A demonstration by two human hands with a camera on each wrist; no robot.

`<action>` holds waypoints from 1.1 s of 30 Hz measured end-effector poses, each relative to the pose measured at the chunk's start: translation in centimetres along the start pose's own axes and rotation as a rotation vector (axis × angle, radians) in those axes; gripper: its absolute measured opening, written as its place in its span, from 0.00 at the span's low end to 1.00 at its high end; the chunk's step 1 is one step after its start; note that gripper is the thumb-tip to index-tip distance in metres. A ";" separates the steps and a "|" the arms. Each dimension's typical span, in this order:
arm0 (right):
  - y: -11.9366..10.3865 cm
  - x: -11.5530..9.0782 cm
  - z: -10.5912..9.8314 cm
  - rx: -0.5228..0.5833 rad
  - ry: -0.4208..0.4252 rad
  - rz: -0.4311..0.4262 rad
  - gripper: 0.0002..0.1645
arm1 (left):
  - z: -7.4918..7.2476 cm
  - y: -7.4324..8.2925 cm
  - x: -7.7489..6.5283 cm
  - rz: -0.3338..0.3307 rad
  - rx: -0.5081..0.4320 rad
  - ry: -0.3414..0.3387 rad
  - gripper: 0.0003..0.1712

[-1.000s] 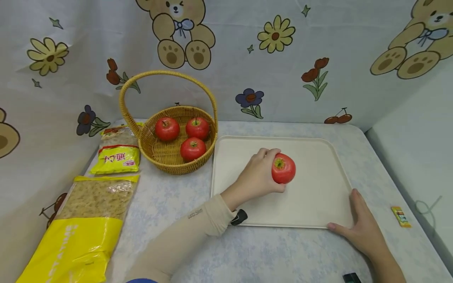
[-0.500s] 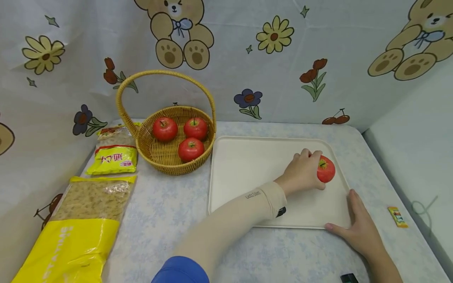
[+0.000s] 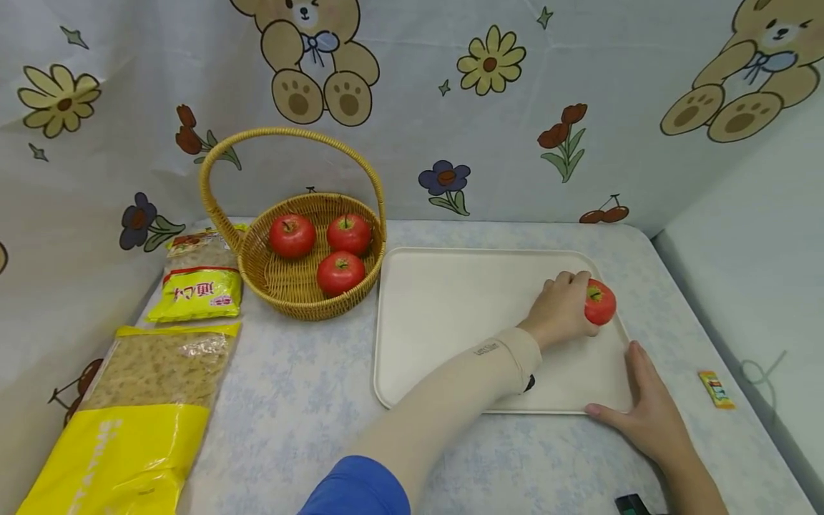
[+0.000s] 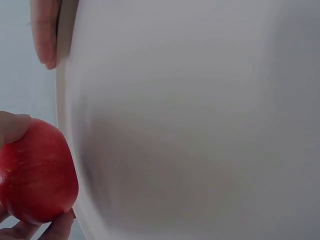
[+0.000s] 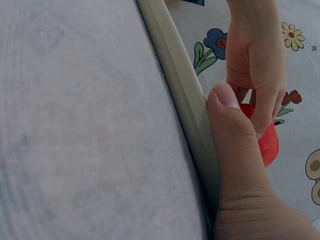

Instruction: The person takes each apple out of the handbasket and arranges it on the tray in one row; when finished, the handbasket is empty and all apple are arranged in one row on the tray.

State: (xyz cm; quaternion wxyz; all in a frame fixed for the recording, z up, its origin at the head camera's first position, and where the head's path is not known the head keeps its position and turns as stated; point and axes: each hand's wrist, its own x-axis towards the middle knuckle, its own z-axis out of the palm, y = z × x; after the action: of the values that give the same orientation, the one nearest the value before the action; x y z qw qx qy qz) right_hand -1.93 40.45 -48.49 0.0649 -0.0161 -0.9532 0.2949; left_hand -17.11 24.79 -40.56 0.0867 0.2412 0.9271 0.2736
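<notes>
My left hand (image 3: pixel 562 309) grips a red apple (image 3: pixel 600 302) above the right part of a cream rectangular tray (image 3: pixel 450 286). In the left wrist view the apple (image 4: pixel 37 172) sits between thumb and fingertips, overlapping the tray's rim (image 4: pixel 75 145). At the tray's near right corner rests my right hand (image 3: pixel 653 408), its thumb at the front edge and its straight fingers along the right side. The right wrist view shows that thumb (image 5: pixel 235 145) against the rim, with the left hand and apple beyond it.
Left of the tray stands a yellow wicker basket (image 3: pixel 273 292) with a tall handle and three red apples. Two yellow food bags (image 3: pixel 201 292) (image 3: pixel 116 450) lie at the far left. A small yellow packet (image 3: pixel 717 390) lies on the right, and a dark object (image 3: pixel 631 504) at the front edge.
My left hand has carried the apple from the tray's middle to its right side, slowing in the last half second. The right hand stays at the corner. The head view has shifted slightly.
</notes>
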 end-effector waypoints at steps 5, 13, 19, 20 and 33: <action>-0.1 0.0 -0.1 0.010 0.003 -0.002 0.80 | 0.7 0.1 0.4 0.016 0.025 -0.009 0.46; -0.1 0.2 0.0 0.014 0.019 -0.023 0.81 | 0.5 -0.5 1.0 0.019 0.052 -0.001 0.47; 0.0 0.0 0.0 0.004 0.023 -0.027 0.81 | 0.7 -0.7 1.1 0.030 -0.005 -0.014 0.44; 0.0 0.0 0.0 0.003 0.024 -0.028 0.81 | 0.8 -0.8 1.0 0.032 -0.029 -0.010 0.42; -0.1 0.0 0.0 0.012 0.010 -0.007 0.80 | 1.6 -0.7 0.7 0.005 -0.098 -0.024 0.50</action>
State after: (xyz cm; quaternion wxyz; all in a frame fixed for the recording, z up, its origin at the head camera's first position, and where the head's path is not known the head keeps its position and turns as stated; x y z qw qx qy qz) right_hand -1.96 40.32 -48.44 0.0707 -0.0140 -0.9511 0.3003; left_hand -17.51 25.35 -42.34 0.1088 0.2421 0.9108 0.3162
